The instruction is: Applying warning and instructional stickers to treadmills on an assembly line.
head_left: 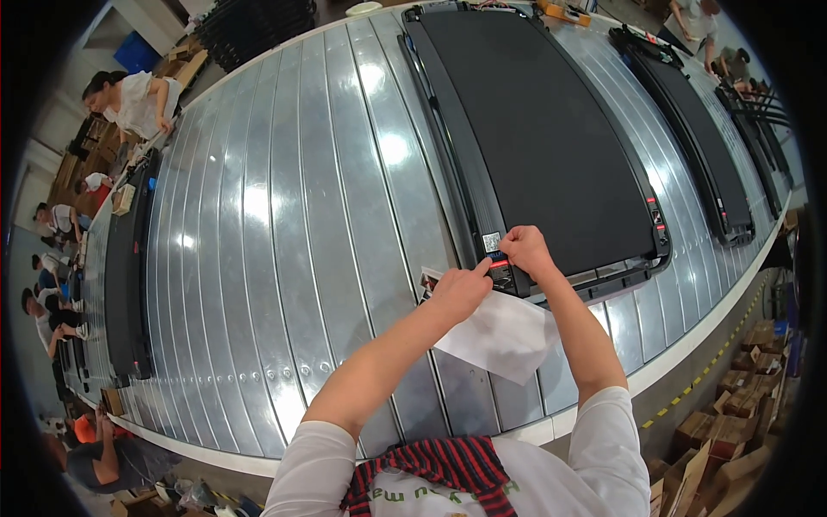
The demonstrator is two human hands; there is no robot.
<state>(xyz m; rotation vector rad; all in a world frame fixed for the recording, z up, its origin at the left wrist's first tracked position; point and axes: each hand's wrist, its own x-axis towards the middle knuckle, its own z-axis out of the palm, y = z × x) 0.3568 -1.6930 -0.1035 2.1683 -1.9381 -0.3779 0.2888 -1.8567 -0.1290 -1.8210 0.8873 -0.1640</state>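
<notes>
A long black panel in a dark frame [543, 129] lies on the metal table, stretching away from me. Near its close left corner is a white square sticker with a printed code [492, 242], with blue and red labels [500, 269] just below it. My left hand [463, 291] reaches its index finger onto these labels. Its other fingers are curled over a white sheet [504, 336], which spreads out beneath both arms. Beside the code sticker, my right hand [527, 248] is closed in a pinch against the frame; whatever its fingertips hold is hidden.
Similar black panels lie to the right [689, 129] and far left [129, 276] on the ribbed metal table [284, 215]. People stand along the left edge, one person [138, 103] at the far left. Cardboard boxes [732, 396] crowd the floor at right.
</notes>
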